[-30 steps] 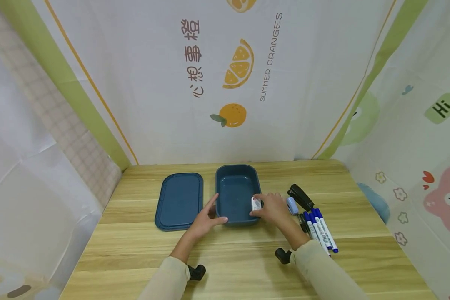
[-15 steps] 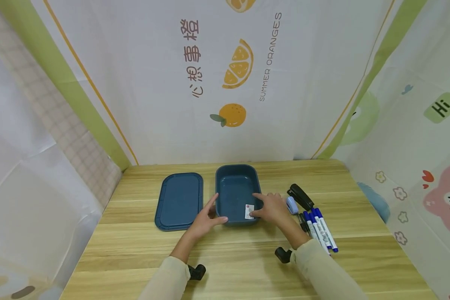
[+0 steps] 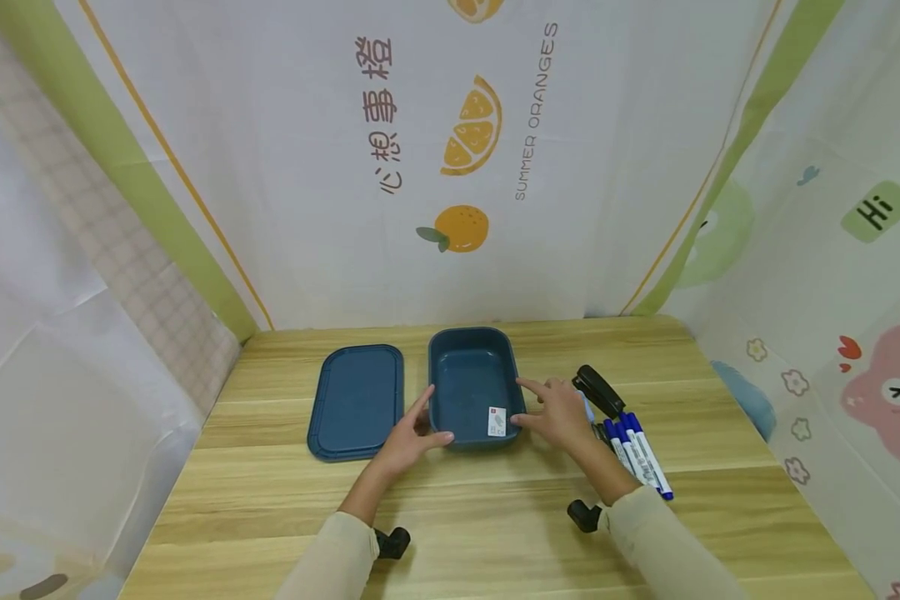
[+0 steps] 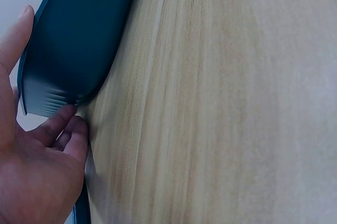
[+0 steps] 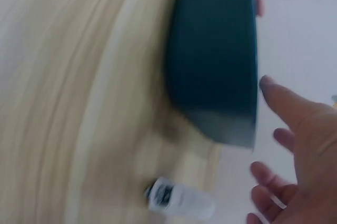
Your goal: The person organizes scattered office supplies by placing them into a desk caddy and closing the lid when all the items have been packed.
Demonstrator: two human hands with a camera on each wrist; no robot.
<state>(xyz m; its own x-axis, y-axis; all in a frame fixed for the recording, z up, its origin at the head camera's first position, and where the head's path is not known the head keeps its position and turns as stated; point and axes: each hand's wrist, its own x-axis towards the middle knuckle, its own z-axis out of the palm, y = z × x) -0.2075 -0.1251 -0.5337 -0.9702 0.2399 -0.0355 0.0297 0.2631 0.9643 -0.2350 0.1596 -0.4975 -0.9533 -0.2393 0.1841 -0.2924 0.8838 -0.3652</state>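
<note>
Though partly behind the right hand (image 3: 558, 412), pale-blue object (image 3: 587, 407) beside stapler (image 3: 598, 390).

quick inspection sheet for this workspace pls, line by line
Surface: table, wood-grain top.
Job's things: box, upright and uncovered; white pack lies inside, toward the near right corner.
Clutter: stapler, markers and a half-hidden blue item, right of the box; lid flat to its left.
Left hand: fingers touch the box's near left corner.
Right hand: at the box's right rim, holding nothing; contact unclear.
Cables: nothing seen.
Surroundings: printed cloth behind the table.
</note>
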